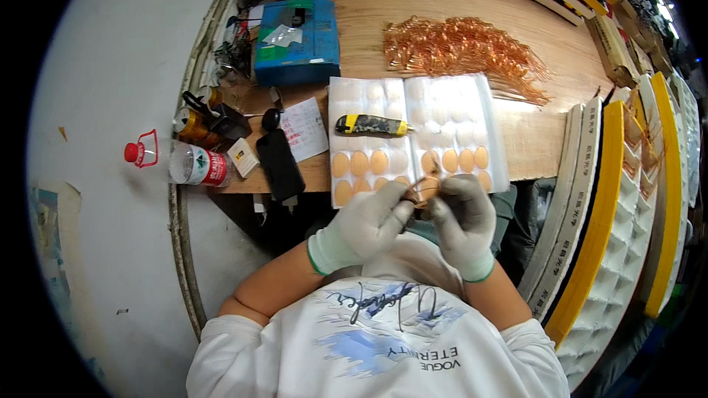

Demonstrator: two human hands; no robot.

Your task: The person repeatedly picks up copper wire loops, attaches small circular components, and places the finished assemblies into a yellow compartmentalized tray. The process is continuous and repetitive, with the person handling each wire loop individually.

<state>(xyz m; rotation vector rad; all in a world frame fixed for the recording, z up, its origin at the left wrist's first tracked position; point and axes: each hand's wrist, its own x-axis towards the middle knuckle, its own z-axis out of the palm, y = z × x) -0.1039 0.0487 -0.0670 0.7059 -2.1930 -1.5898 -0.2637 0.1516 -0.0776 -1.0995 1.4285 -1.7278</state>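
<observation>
My left hand (375,222), in a white glove with a green cuff, pinches one side of a thin copper-coloured wire frame (422,183). On its other side my right hand (466,220), gloved the same way, has its fingers closed at the edge. A tan round disc shows within the frame between my fingertips; I cannot tell whether it is fixed there. Just beyond my hands lies a white sheet (442,146) with rows of tan discs (378,160). Across the left half of the sheet rests a yellow-and-black handled screwdriver (371,125).
A heap of copper-coloured wire frames (461,51) lies behind the sheet. To the left are a blue box (297,44), a black phone (280,164), a paper note (302,129) and a clear bottle (195,165) with a red cap. White-and-yellow trays (590,221) stand at right.
</observation>
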